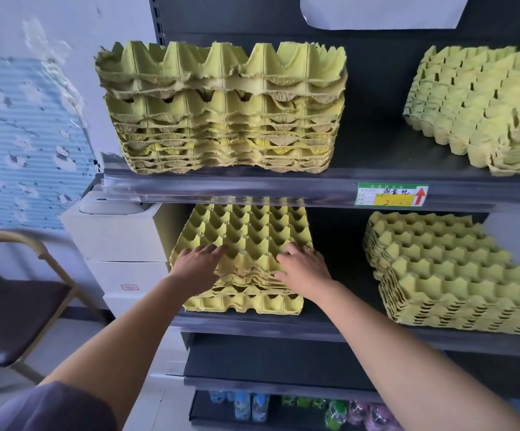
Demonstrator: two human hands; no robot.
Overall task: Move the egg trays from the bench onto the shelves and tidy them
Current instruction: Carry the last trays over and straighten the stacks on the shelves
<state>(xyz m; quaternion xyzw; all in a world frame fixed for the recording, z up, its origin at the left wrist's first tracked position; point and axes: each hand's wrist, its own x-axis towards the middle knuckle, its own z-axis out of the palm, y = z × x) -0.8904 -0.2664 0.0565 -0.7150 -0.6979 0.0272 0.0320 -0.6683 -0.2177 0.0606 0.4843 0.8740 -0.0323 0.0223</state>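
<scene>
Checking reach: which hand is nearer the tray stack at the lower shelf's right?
Right. The right hand rests on the left stack, a gap of shelf from the right stack; the left hand rests farther left on the same stack.

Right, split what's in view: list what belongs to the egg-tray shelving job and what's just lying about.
Job: left hand, right hand, tray stack under them, upper-left stack, upper-right stack, lower-right stack, shelves.
Lying about: chair, white boxes, bottles on the bottom shelf, price label.
</scene>
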